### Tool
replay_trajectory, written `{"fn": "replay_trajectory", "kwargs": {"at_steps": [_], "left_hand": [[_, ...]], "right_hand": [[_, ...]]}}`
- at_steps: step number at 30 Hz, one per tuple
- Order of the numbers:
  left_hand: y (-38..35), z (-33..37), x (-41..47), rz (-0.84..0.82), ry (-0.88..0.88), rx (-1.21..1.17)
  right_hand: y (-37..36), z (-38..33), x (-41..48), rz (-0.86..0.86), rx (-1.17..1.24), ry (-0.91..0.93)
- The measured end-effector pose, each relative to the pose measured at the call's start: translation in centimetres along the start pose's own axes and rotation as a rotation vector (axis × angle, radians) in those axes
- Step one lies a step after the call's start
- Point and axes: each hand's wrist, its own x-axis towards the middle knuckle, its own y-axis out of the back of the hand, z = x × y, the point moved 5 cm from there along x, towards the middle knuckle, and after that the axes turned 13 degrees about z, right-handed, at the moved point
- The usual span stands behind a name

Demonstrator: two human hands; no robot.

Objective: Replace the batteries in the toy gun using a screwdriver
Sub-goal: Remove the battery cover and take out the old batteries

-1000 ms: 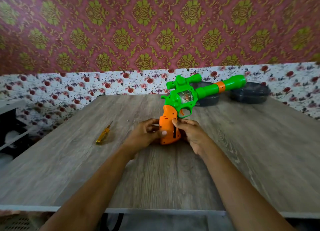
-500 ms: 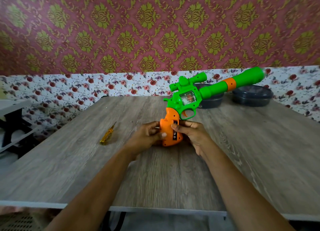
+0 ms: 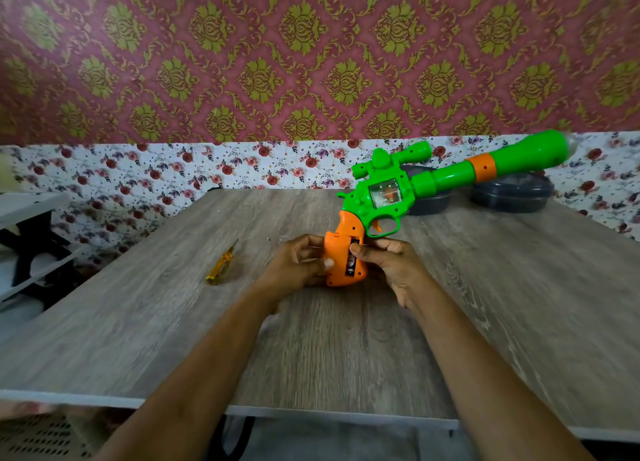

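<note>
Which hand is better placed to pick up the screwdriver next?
Left: the screwdriver lies nearer the left hand; the right hand grips the toy gun on its far side.

Plastic on wood grain
The toy gun (image 3: pixel 363 204) is moulded in smooth, glossy plastic; the surface (image 3: pixel 138 322) is finished in matt wood grain; the screwdriver (image 3: pixel 218 270) is handled in translucent plastic.

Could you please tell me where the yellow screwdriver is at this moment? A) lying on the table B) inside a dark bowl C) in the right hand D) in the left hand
A: the screwdriver lies on the table, apart from the left hand and right hand, which both hold the toy gun.
</note>
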Motion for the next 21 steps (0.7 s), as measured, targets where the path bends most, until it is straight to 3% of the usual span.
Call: {"fn": "replay_trajectory", "kwargs": {"at_steps": [7,10,13,15,21], "left_hand": [[1.6,0.8,0.0,0.081,0.046,-0.04],[3.3,1.0,0.3,0.272,0.034,-0.065],[5.3,1.4,0.2,0.593,-0.203,0.269],[5.7,1.6,0.2,0.69,-0.314,0.449],[4.9,2.2,4.2,0.541,-0.483,0.875]], "right_hand": [[0.2,0.0,0.3,0.028,0.004,-0.015],[0.4,0.4,0.6,0.025,0.002,-0.041],[0.5,0.5,0.6,0.022,-0.01,-0.065],[0.5,0.4,0.3,0.019,-0.014,-0.075],[0.4,0.3,0.2,0.01,-0.002,-0.074]]}}
